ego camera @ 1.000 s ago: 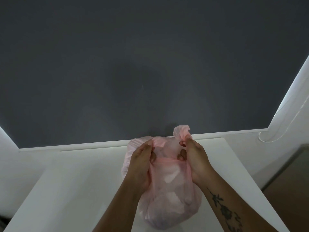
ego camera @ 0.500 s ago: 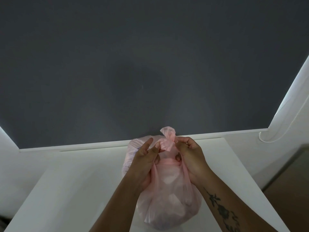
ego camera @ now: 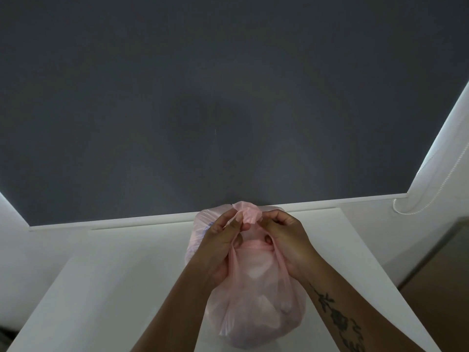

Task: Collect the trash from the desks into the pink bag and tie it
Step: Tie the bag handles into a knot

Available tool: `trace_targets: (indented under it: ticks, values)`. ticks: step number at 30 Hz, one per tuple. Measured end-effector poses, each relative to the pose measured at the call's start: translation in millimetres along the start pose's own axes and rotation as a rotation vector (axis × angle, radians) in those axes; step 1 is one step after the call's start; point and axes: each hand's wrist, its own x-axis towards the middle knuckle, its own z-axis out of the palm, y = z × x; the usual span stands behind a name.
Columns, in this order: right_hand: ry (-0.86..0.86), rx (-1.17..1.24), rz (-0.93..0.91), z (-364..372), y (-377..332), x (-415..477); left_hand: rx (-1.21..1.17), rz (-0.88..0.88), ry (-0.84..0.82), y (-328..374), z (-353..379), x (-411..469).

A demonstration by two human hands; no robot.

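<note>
Plain white desk [ego camera: 114, 288] under a dark grey blind [ego camera: 228, 97] is carrying the pink bag [ego camera: 256, 311], which is sitting upright near the far edge with pale trash [ego camera: 253, 273] showing through. The left hand [ego camera: 220, 246] and right hand [ego camera: 288, 241] are each pinching a gathered strip of plastic, fingers curled round it, drawing both into the bunched tip [ego camera: 247, 213]. I'm guessing that's so the knot is cinching tight and nothing's spilling out.

Left hand [ego camera: 218, 240] and right hand [ego camera: 286, 240] pinch the pink bag [ego camera: 256, 301] top, on white desk [ego camera: 127, 288]
</note>
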Motion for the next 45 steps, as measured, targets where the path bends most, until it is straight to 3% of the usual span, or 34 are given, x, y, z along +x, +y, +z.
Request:
trace_targets:
  ticks: [14, 19, 28, 32, 39, 45]
  values:
    - [-0.108, 0.028, -0.031, -6.8, -0.5, -4.0, -0.088, -0.047, 0.079, -0.6, 7.6, -2.2]
    - [-0.058, -0.042, -0.132, 0.4, -0.4, -7.3, -0.017, -0.035, 0.108, -1.0, 6.8, -2.8]
    - [0.019, 0.06, -0.101, -4.5, 2.4, -5.4, 0.007, -0.05, 0.079, -1.9, 2.1, -3.3]
    - [0.091, 0.001, -0.121, -3.8, 7.2, -1.2, 0.3, -0.003, 0.162, -6.7, -0.1, -0.8]
    - [0.222, -0.245, -0.197, 4.8, 8.6, 1.0, 0.75, 0.374, 0.41, -7.1, 21.6, -5.5]
    - [0.183, -0.321, -0.11, 2.3, 1.8, 8.1, 0.925, 0.399, 0.337, -9.1, 16.5, -6.0]
